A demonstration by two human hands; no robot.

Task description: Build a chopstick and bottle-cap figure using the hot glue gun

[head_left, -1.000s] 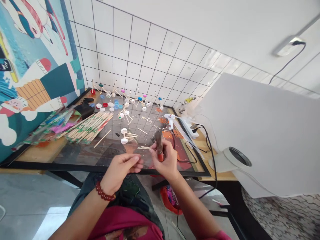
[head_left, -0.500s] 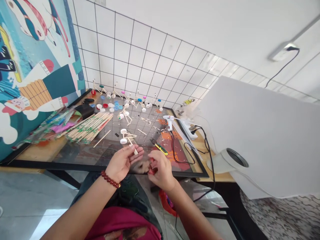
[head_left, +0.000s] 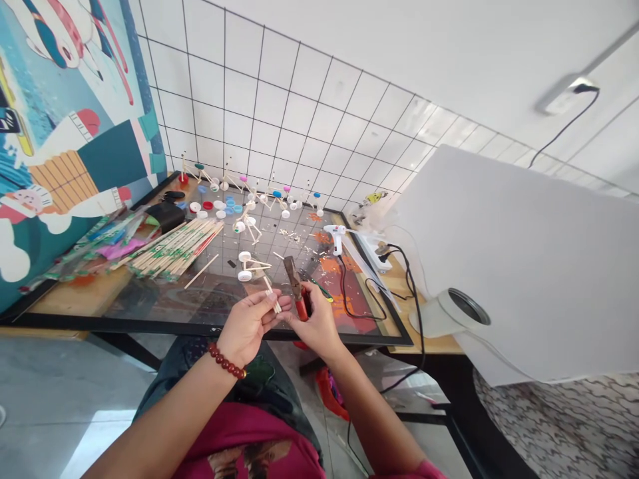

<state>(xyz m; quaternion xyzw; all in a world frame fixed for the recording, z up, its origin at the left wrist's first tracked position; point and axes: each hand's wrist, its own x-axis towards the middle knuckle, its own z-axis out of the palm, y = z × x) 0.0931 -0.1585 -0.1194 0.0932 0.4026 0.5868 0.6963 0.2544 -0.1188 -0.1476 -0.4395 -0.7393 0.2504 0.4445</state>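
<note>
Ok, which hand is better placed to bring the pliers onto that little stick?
Right, probably: the right hand grips the red-handled pliers, their head close beside the stick that the left hand pinches at its fingertips.

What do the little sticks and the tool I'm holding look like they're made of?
The sticks in the left hand look like pale bare wood or bamboo, matte. The tool in the right hand seems dull dark metal at the head, with red grips, probably plastic or rubber.
</note>
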